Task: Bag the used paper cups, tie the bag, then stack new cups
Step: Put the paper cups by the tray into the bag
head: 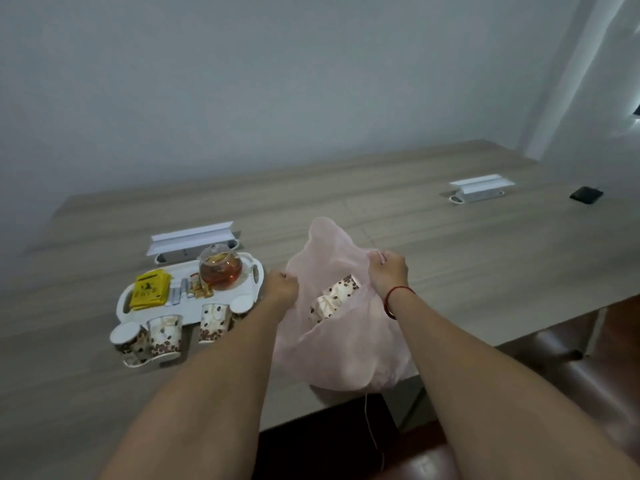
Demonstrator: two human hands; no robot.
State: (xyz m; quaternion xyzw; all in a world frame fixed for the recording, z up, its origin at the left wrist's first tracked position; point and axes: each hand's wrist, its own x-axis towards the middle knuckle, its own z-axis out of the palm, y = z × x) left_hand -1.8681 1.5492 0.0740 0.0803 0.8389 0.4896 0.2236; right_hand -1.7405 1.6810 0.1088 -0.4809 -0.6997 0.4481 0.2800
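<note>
At the near edge of a long wood-grain table (450,258), we hold a thin pink plastic bag (346,351) open, our left hand (282,284) and right hand (389,271) each clenched on a bunch of its rim, well apart from one another. Inside the bag, partly veiled by the film, lie paper cups (341,291) printed with brown coffee beans; how many we cannot tell. No brand name can be read anywhere: the yellow packet (150,289) on the white tray (119,306) carries dark print too small and blurred to make out, and the small sachets (199,289) beside it are equally illegible. A glass teapot (220,271) of amber tea stands at the tray's far end. In front of the tray, left of our left forearm, three more bean-patterned cups (165,336) stand close together on the table, the leftmost hard to read as upright or tipped. Two raised white socket flaps (192,242) sit in the tabletop, one behind the tray and one far right, near a small black object (586,195) we cannot identify. A red cord (398,293) circles our right wrist. The bag's bottom overhangs the table edge, above a brown seat (588,382) cut off by the frame.
</note>
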